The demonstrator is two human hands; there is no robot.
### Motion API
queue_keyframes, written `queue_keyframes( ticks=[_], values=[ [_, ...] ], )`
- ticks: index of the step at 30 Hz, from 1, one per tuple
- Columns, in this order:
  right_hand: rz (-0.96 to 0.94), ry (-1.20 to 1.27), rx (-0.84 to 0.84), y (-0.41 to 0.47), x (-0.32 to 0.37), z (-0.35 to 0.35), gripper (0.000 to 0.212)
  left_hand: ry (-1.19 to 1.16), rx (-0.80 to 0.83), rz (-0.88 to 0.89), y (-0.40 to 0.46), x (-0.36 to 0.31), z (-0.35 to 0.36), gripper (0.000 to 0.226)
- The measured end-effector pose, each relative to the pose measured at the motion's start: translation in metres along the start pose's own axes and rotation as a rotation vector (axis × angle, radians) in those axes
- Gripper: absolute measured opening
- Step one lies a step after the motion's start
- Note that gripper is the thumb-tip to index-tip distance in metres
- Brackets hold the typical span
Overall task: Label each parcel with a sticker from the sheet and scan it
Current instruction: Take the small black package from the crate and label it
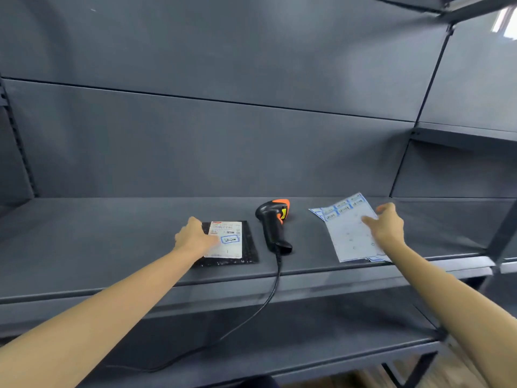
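Flat-fingered, the left hand (194, 236) presses the left part of the black parcel (229, 243), which lies on the grey shelf (112, 233) with a blue-edged sticker (230, 240) on its white label. Right hand (387, 224) rests loosely on the sticker sheet (348, 231), far right; the scanner (275, 225) lies between them.

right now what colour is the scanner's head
Orange, on a black scanner; it shows in the head view.

- Parcel (228, 243) lies on the shelf (112, 242), left of the scanner (274, 225).
- Sticker sheet (349, 233) lies right of the scanner.
- Scanner's cable (268, 298) drops over the front edge.
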State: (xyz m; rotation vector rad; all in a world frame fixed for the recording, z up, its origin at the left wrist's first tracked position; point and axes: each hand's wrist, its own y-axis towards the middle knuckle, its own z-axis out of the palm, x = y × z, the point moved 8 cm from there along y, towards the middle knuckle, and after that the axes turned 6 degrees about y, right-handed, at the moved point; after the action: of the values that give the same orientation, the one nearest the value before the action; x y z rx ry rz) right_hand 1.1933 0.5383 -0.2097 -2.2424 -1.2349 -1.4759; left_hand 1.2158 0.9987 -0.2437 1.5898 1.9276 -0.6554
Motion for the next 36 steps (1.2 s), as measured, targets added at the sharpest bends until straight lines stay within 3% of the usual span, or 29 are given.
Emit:
queue_keyframes(
  ticks=[3,6,12,15,21,29,36],
  values=[
    [0.003,-0.154,0.046,0.005,-0.018,0.007,0.042,0.016,-0.002,0.017,0.004,0.006,0.003,0.059],
    [-0.073,-0.467,0.039,0.005,-0.021,0.018,0.049,0.009,-0.017,-0.002,0.006,0.011,0.000,0.063],
    [-0.169,-0.730,0.062,0.000,-0.011,0.034,0.035,-0.434,-0.095,-0.028,0.003,0.020,-0.006,0.068],
    [-0.225,-0.727,0.087,-0.004,-0.002,0.041,0.036,-0.683,-0.164,0.023,-0.003,0.020,-0.013,0.066],
    [-0.345,-0.681,0.179,-0.024,0.022,0.064,0.049,-0.951,-0.211,0.138,-0.016,0.011,-0.027,0.055],
    [-0.437,-0.702,0.163,-0.048,0.047,0.047,0.052,-1.095,-0.146,0.246,-0.034,-0.045,-0.023,0.035],
    [-0.347,-0.751,0.040,-0.050,0.005,-0.032,0.047,-1.106,0.039,0.323,-0.059,-0.119,0.025,0.032]
  ],
)
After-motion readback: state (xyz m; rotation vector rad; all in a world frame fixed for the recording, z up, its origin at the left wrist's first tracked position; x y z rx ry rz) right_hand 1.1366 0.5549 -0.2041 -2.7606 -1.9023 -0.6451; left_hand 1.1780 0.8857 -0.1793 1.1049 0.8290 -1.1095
